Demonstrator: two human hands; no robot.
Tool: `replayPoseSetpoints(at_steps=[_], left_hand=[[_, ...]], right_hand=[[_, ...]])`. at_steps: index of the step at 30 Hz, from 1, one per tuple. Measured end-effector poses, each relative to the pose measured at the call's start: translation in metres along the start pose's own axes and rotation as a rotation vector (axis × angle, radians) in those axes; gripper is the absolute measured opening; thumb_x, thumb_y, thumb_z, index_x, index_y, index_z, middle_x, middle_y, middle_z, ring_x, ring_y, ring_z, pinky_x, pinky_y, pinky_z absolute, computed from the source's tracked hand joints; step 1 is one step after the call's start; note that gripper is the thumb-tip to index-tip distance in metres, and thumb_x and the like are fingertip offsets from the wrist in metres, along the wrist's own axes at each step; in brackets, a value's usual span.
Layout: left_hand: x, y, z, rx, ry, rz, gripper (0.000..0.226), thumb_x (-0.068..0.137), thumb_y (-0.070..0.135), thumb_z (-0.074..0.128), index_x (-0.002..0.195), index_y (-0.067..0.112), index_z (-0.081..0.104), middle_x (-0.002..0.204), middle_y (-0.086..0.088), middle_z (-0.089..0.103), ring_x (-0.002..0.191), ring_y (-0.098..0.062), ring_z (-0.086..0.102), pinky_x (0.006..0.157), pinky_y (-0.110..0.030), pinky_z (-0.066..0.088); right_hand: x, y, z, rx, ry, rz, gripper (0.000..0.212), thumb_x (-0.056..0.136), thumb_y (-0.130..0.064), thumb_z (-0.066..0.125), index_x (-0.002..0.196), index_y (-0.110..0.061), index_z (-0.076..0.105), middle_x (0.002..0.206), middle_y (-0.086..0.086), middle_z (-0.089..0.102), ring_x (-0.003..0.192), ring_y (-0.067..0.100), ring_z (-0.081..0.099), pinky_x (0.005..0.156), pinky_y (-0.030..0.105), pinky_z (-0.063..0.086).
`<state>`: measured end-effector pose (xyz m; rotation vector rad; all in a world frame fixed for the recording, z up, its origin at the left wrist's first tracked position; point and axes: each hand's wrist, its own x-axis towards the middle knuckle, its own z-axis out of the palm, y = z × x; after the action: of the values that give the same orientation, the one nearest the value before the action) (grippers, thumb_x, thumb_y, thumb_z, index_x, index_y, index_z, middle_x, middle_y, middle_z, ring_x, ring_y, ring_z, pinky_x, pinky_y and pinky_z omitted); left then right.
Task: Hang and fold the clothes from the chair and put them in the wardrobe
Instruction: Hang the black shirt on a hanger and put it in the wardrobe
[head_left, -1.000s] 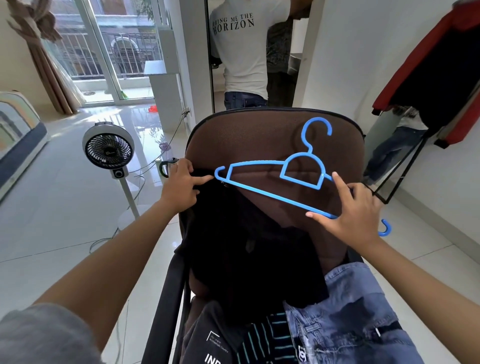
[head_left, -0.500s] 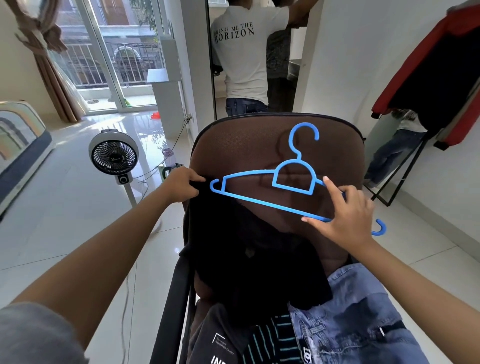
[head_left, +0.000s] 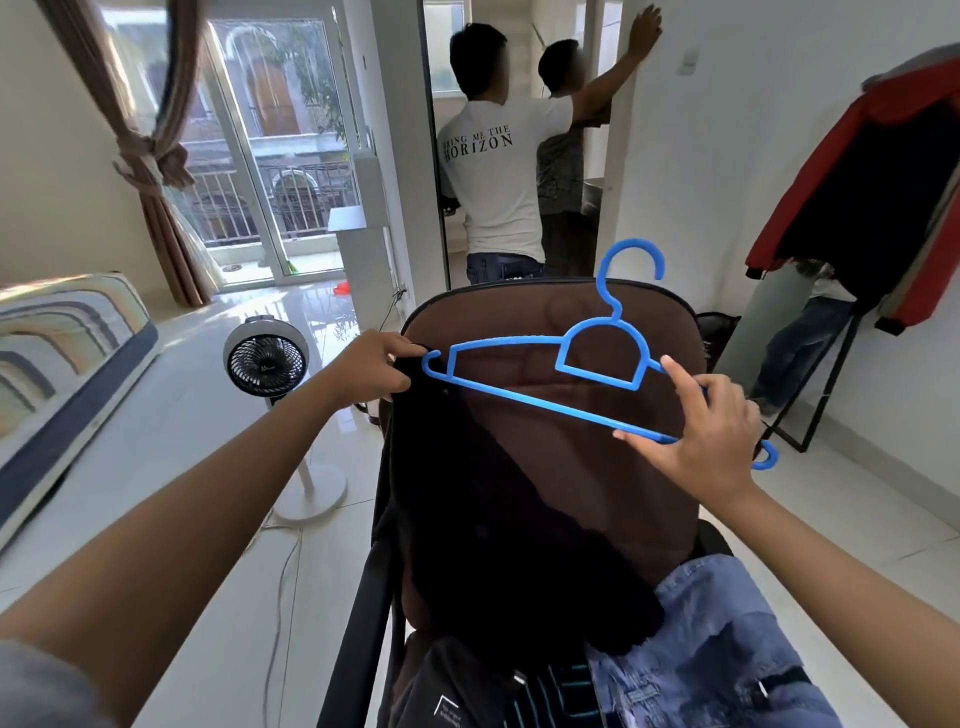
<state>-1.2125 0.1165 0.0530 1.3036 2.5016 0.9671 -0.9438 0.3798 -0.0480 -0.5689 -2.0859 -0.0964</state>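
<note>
support: brown chair (head_left: 597, 467) standing on white tiled floor (head_left: 218, 519) | on chair: black garment (head_left: 493, 519) hanging below the left-hand grip, denim garment (head_left: 717, 649) lying below the right-hand grip, striped garment (head_left: 561, 696) lying between them | on floor: pedestal fan (head_left: 267, 364) standing left of the left-hand grip

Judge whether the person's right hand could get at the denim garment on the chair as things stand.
Probably not at once: the right hand grips the blue hanger, so it is occupied. The way itself looks free, since the denim garment lies uncovered on the chair, just below that arm.
</note>
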Motion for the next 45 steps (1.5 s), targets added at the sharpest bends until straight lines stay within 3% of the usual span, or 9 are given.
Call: replayPoseSetpoints(at_steps=[6,14,17,22,30,35,38,42,45], left_hand=[[-0.023,0.049,-0.011,-0.087,0.088,-0.014,0.054,0.072,-0.017,0.051,0.118,0.008,0.065,0.108,-0.013,0.062,0.074,-0.022,0.06,0.065,-0.035,0.059],[-0.066,0.106,-0.028,-0.127,0.19,-0.054,0.054,0.072,-0.02,0.048,0.117,0.006,0.064,0.112,-0.01,0.061,0.061,-0.012,0.054,0.047,-0.015,0.049],[-0.082,0.127,-0.029,-0.126,0.163,-0.048,0.053,0.073,-0.02,0.048,0.116,0.005,0.065,0.111,-0.008,0.061,0.058,-0.009,0.053,0.047,-0.014,0.048],[-0.107,0.155,-0.031,-0.145,0.153,0.003,0.049,0.074,-0.016,0.053,0.115,0.008,0.066,0.102,-0.002,0.061,0.05,-0.002,0.056,0.051,-0.016,0.051],[-0.174,0.179,-0.036,-0.192,0.141,0.133,0.048,0.075,-0.013,0.056,0.119,0.005,0.064,0.11,-0.004,0.057,0.066,-0.01,0.059,0.057,-0.018,0.054],[-0.214,0.189,-0.049,-0.107,0.189,0.208,0.052,0.075,-0.01,0.06,0.124,0.008,0.06,0.108,-0.005,0.056,0.066,-0.01,0.055,0.068,-0.033,0.059],[-0.234,0.186,-0.06,0.026,0.178,0.287,0.049,0.077,0.0,0.062,0.124,0.015,0.061,0.105,0.0,0.061,0.07,-0.011,0.056,0.073,-0.021,0.049],[-0.245,0.17,-0.072,0.421,0.187,0.331,0.054,0.08,0.023,0.048,0.129,0.048,0.049,0.118,0.013,0.063,0.11,-0.017,0.045,0.095,-0.035,0.023],[-0.254,0.158,-0.075,0.264,0.168,0.381,0.059,0.087,0.005,0.051,0.124,0.051,0.051,0.114,0.013,0.066,0.106,-0.011,0.051,0.098,-0.035,0.025]], right_hand=[[0.016,0.014,-0.031,0.04,0.04,-0.013,0.089,0.064,-0.073,0.058,0.135,-0.021,0.046,0.096,0.013,0.054,0.082,0.027,0.05,0.069,0.039,0.036],[0.031,0.018,-0.058,0.1,0.144,-0.138,0.09,0.064,-0.073,0.063,0.136,-0.022,0.046,0.092,0.012,0.055,0.082,0.022,0.046,0.068,0.037,0.033],[0.036,0.004,-0.066,0.101,0.213,-0.213,0.09,0.062,-0.07,0.068,0.136,-0.022,0.047,0.091,0.012,0.056,0.08,0.023,0.047,0.07,0.029,0.025],[0.028,-0.028,-0.084,0.095,0.226,-0.244,0.086,0.063,-0.068,0.065,0.135,-0.024,0.048,0.093,0.01,0.055,0.078,0.026,0.054,0.067,0.032,0.029],[-0.011,-0.106,-0.116,0.085,0.235,-0.222,0.089,0.056,-0.06,0.079,0.132,-0.02,0.055,0.094,0.008,0.056,0.077,0.022,0.052,0.064,0.031,0.032],[-0.034,-0.157,-0.137,0.118,0.181,-0.135,0.088,0.055,-0.06,0.079,0.13,-0.021,0.058,0.093,0.006,0.055,0.076,0.021,0.052,0.065,0.029,0.027],[-0.045,-0.172,-0.155,0.121,0.204,-0.099,0.083,0.061,-0.065,0.067,0.13,-0.021,0.059,0.092,0.005,0.055,0.075,0.02,0.052,0.065,0.029,0.027],[-0.048,-0.173,-0.178,0.086,0.254,-0.127,0.082,0.064,-0.067,0.064,0.131,-0.02,0.056,0.09,0.007,0.056,0.075,0.02,0.052,0.064,0.03,0.03],[-0.052,-0.173,-0.193,0.105,0.267,-0.158,0.085,0.061,-0.069,0.065,0.132,-0.024,0.05,0.09,0.007,0.056,0.075,0.021,0.053,0.063,0.032,0.033]])
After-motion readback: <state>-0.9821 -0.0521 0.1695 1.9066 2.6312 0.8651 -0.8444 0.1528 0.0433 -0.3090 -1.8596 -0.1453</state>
